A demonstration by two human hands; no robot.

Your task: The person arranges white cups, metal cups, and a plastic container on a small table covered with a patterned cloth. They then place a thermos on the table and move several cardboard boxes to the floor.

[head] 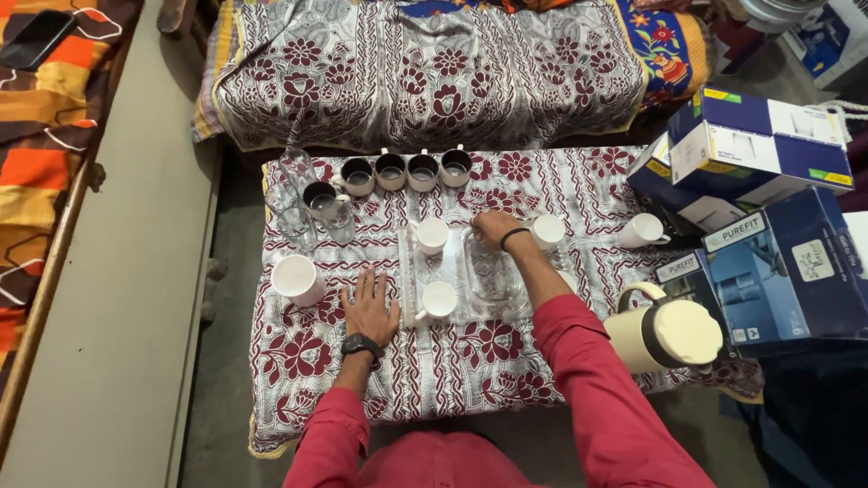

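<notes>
In the head view, the left hand (371,307) is lying flat and spread on the maroon-and-white floral cloth (452,361), holding nothing, just left of the clear plastic tray (461,271) at frame centre. The right hand (493,228) is resting curled on the tray's far rim, beside a white ceramic mug (547,230); its grip is unclear. Tilting that tray could topple the white mugs sitting on it

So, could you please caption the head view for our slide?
Left hand flat on patterned cloth, right hand at a clear tray among white mugs.
</notes>
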